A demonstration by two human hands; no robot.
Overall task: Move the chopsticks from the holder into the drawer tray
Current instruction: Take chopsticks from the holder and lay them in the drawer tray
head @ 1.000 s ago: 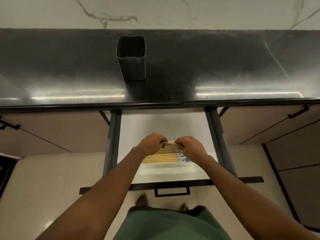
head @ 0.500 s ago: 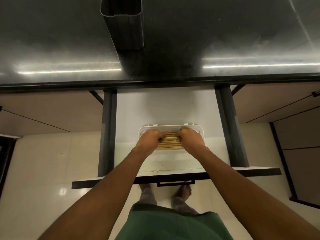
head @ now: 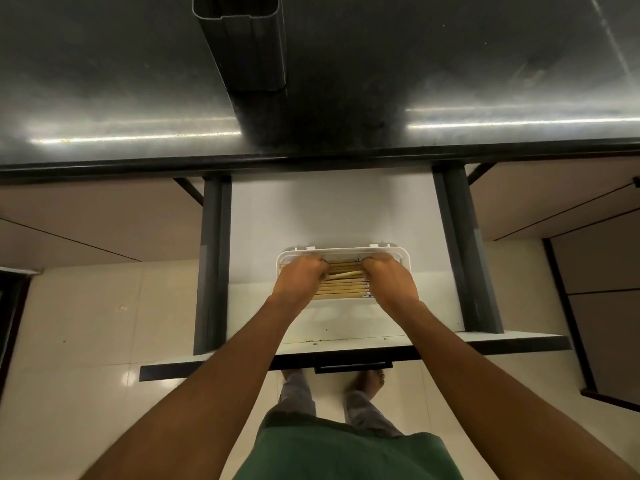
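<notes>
the chopsticks [head: 344,285] lie in the tray [head: 407,263] in the drawer [head: 332,209], at 6 o'clock from the holder [head: 242,46] on the desk [head: 450,64]. the left hand [head: 299,280] and right hand [head: 389,282] curl onto the bundle; best to nudge the one skewed stick flat before letting go.

The dark countertop [head: 450,64] is gleaming glossy, mirroring strips of light. The holder [head: 249,46] is looking like matt grey metal. The chopsticks [head: 344,284] are showing pale smooth wood in a white plastic tray [head: 405,258]. The cream floor tiles [head: 104,323] are shining.
</notes>
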